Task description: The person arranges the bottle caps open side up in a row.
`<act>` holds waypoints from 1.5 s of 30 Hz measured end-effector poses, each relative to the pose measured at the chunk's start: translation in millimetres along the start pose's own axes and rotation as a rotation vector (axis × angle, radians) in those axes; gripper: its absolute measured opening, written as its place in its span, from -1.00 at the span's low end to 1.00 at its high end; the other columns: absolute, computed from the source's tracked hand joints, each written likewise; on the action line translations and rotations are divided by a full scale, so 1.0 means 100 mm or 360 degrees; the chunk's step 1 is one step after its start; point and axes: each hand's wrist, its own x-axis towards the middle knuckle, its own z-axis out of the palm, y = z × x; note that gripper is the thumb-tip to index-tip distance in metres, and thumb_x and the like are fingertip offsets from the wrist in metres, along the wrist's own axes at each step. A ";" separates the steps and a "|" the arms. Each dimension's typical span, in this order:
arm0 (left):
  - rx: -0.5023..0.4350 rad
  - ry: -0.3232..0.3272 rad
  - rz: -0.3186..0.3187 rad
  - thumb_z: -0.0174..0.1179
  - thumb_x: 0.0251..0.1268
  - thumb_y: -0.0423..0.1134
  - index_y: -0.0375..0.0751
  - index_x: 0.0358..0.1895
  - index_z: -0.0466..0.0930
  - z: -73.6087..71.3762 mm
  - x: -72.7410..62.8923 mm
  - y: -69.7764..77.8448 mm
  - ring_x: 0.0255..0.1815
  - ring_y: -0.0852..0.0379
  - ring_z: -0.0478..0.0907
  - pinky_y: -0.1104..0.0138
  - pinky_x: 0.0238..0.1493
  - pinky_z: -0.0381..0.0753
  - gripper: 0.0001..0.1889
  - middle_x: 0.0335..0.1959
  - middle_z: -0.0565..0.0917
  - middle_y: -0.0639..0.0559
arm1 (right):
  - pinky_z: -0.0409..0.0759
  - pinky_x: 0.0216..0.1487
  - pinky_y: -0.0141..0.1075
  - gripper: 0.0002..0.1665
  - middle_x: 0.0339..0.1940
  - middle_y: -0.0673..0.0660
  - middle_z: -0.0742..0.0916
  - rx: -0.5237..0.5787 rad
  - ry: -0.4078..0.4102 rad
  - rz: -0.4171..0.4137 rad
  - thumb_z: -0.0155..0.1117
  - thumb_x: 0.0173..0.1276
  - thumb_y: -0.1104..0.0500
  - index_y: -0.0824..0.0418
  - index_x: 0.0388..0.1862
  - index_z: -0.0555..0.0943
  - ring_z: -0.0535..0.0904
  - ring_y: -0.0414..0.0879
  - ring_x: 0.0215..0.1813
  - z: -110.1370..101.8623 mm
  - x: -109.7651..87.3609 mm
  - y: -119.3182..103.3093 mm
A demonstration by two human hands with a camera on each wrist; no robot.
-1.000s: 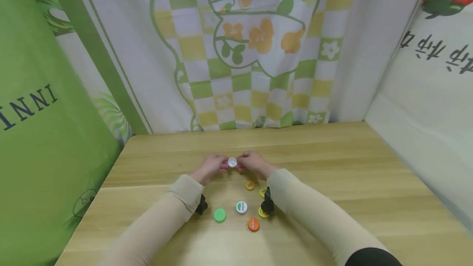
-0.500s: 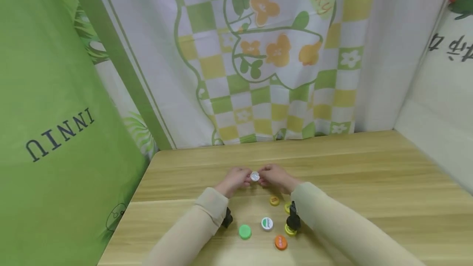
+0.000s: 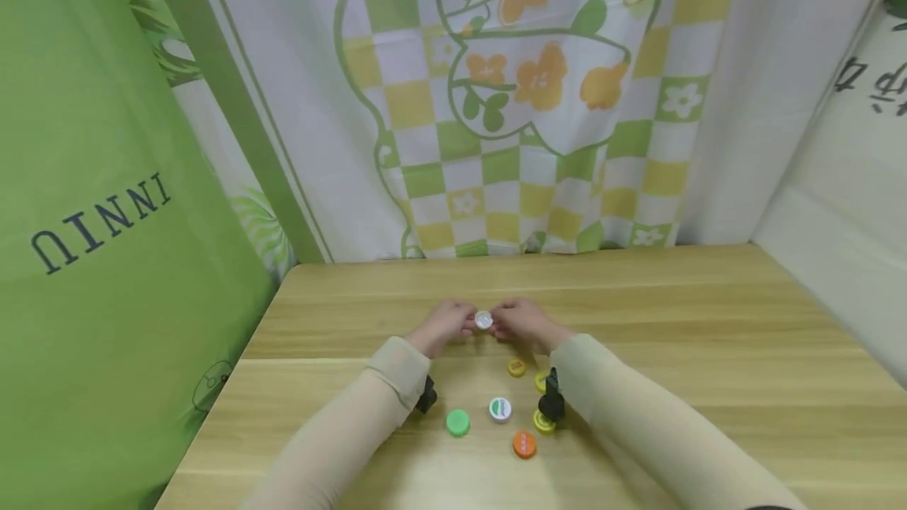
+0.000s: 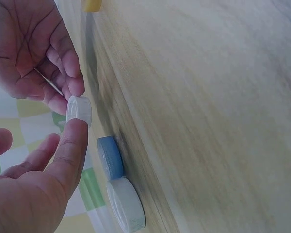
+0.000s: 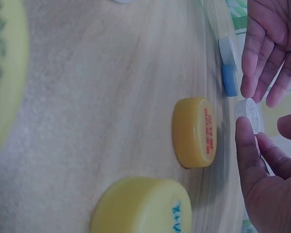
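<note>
Both hands meet over the table around a small white bottle cap [image 3: 483, 320]. My left hand [image 3: 446, 325] touches it from the left with extended fingertips. From the opposite side, the fingertips of my right hand [image 3: 526, 321] press on it. In the left wrist view the ribbed side of the cap shows between the two hands, and the left thumb [image 4: 0, 141] stays apart from it. The right thumb [image 5: 290, 126] is also away from the cap in the right wrist view. An orange-yellow cap [image 3: 516, 368] lies just in front of the right hand.
On the wooden table [image 3: 673, 384] lie a green cap [image 3: 457, 423], a white cap with green print [image 3: 500, 410], an orange cap [image 3: 524, 445] and yellow caps [image 3: 544, 422]. Blue [image 4: 110, 158] and white [image 4: 126, 205] caps appear in the wrist views. Curtains [image 3: 553, 140] hang behind.
The head view has swung, so everything sits further right in the frame. The hands and the white cap between them keep nearly the same position relative to the caps on the table.
</note>
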 end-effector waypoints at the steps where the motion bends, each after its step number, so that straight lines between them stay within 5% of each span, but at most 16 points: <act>1: 0.0012 0.0003 -0.0002 -0.08 0.62 -0.32 -0.66 0.27 0.41 -0.01 0.00 0.01 0.18 -0.20 0.58 0.14 0.23 0.63 -0.58 0.14 0.58 -0.37 | 0.71 -0.14 -0.39 -0.66 -0.17 0.28 0.71 0.0007 0.0004 0.0005 0.02 0.59 0.35 0.62 0.16 0.51 0.64 -0.14 -0.25 0.01 0.01 -0.01; 11: 0.0048 0.0006 -0.0013 -0.08 0.64 -0.29 -0.61 0.31 0.36 -0.11 0.01 0.07 0.15 -0.21 0.57 0.11 0.25 0.61 -0.58 0.13 0.54 -0.40 | 0.71 -0.12 -0.39 -0.65 -0.18 0.24 0.70 0.0054 -0.0016 0.0033 0.01 0.59 0.35 0.62 0.17 0.50 0.64 -0.14 -0.22 0.07 0.10 -0.07; 27: 0.0102 -0.0050 -0.0020 -0.07 0.62 -0.34 -0.61 0.18 0.48 -0.20 0.02 0.09 -0.23 0.13 0.50 0.27 0.04 0.65 -0.65 -0.16 0.54 -0.14 | 0.71 0.02 -0.31 -0.63 -0.16 0.23 0.68 -0.0004 -0.0059 0.0067 0.02 0.58 0.35 0.60 0.21 0.49 0.63 -0.10 -0.16 0.09 0.16 -0.12; 36: 0.0023 -0.0008 -0.0088 -0.17 0.66 -0.35 -0.64 0.34 0.33 -0.16 0.01 0.09 0.25 -0.25 0.53 0.10 0.32 0.56 -0.58 0.25 0.46 -0.46 | 0.71 0.03 -0.31 -0.60 -0.08 0.29 0.70 -0.0031 -0.0041 0.0121 0.01 0.60 0.33 0.60 0.27 0.46 0.64 -0.11 -0.15 0.04 0.12 -0.11; 45: 0.0031 0.0007 -0.0117 -0.18 0.66 -0.35 -0.61 0.33 0.36 -0.14 0.02 0.05 0.27 -0.22 0.52 0.13 0.32 0.57 -0.59 0.24 0.49 -0.44 | 0.71 0.06 -0.29 -0.60 -0.01 0.33 0.71 -0.0069 -0.0022 0.0122 0.02 0.62 0.32 0.58 0.27 0.49 0.65 -0.09 -0.11 0.02 0.13 -0.05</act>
